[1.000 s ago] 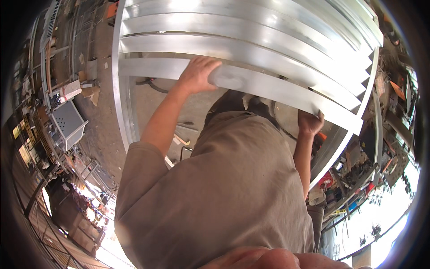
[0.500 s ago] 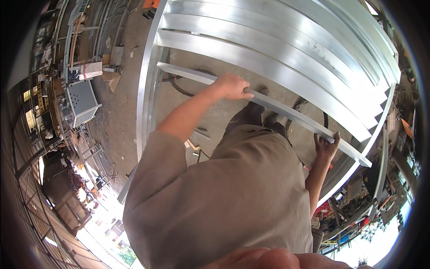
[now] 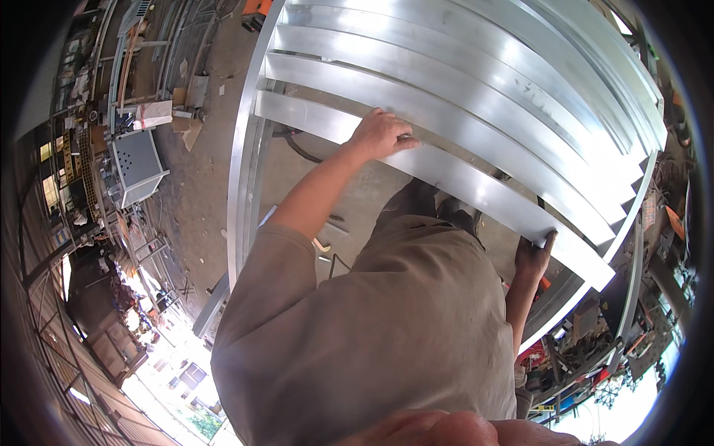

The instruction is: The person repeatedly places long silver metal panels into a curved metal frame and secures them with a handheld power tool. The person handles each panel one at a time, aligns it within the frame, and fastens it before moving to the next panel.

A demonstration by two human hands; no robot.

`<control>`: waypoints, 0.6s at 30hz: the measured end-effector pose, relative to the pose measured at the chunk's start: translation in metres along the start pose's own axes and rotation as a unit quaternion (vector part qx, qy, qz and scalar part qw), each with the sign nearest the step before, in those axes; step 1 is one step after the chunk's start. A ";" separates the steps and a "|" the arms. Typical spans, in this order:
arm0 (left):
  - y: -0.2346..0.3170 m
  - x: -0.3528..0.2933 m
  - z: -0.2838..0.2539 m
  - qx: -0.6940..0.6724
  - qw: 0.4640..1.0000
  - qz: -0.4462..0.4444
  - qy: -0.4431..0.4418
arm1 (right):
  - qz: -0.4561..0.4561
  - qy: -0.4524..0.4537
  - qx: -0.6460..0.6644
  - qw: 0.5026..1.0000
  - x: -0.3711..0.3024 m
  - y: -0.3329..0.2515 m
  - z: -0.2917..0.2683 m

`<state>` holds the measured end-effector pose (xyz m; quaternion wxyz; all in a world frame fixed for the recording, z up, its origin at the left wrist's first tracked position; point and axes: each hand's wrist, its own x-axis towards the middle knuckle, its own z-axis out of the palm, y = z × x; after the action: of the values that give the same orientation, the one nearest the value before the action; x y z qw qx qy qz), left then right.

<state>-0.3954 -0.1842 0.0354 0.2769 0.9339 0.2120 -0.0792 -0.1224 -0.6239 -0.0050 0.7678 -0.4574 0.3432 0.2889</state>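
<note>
A long silvery metal slat (image 3: 476,183) lies across in front of me, its broad face now turned up. My left hand (image 3: 383,135) is closed over its upper edge, left of the middle. Near the slat's right end, my right hand (image 3: 534,253) grips the lower edge, with the thumb on the face and the other fingers hidden beneath. The slat's left end meets the side rail (image 3: 242,149) of a large metal frame; its right end reaches over the opposite rail. Beyond it, several similar slats (image 3: 416,97) span the frame in parallel rows.
I stand inside the frame on a concrete floor (image 3: 197,201). A grey metal box (image 3: 139,167) and cardboard pieces (image 3: 195,93) lie to the left. An orange tool or case (image 3: 256,10) sits at the far left. Cluttered tools and scraps (image 3: 587,334) fill the right side.
The slat has rolled from showing its narrow edge to showing its broad face. It sits closer to the row of fixed slats. My left hand has moved slightly farther away; my right hand slightly lower.
</note>
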 end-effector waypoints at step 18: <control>0.007 -0.006 0.000 0.141 0.986 0.030 -0.087 | 0.041 0.026 0.074 0.996 0.003 0.023 0.023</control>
<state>-0.3975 -0.1916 0.0407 0.1623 0.9590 0.1458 -0.1807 -0.1318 -0.5932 -0.0107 0.7779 -0.3921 0.4019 0.2821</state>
